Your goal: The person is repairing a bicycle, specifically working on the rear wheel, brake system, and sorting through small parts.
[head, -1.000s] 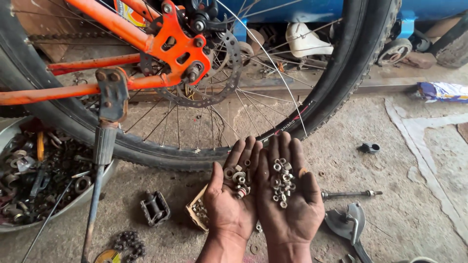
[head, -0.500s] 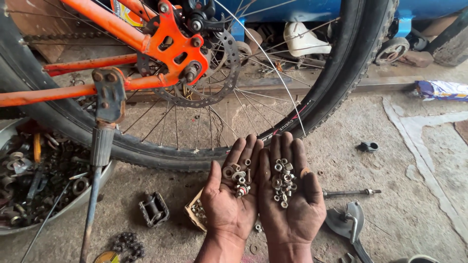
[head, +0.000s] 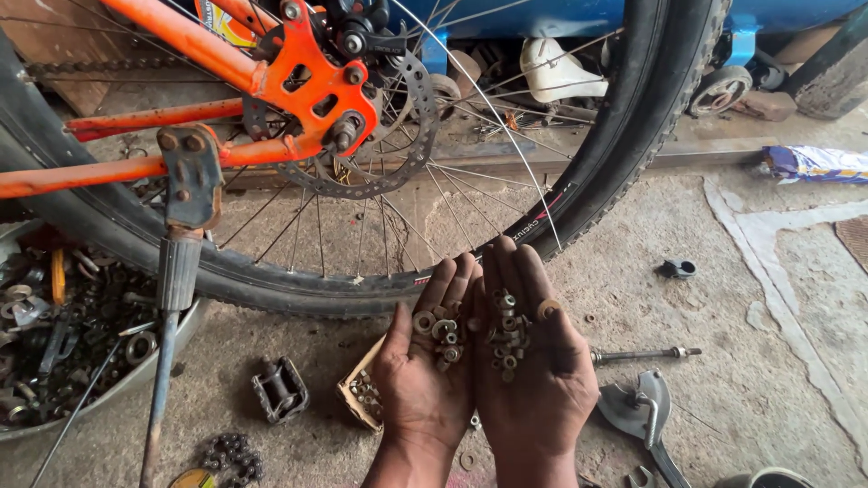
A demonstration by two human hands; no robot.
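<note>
Here, nuts (head: 506, 330) heaped, no axis.

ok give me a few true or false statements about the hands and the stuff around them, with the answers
1. Both hands are held palm up, side by side. True: the left hand and right hand are cupped together.
2. The palms are bare. False: small nuts and washers lie across both palms.
3. The bicycle frame is blue. False: it is orange.
4. A bicycle pedal lies on the concrete floor left of the hands. True.
5. An axle rod lies on the floor right of the hands. True.
6. The rear wheel has no tyre. False: a black knobbly tyre is fitted.
</note>
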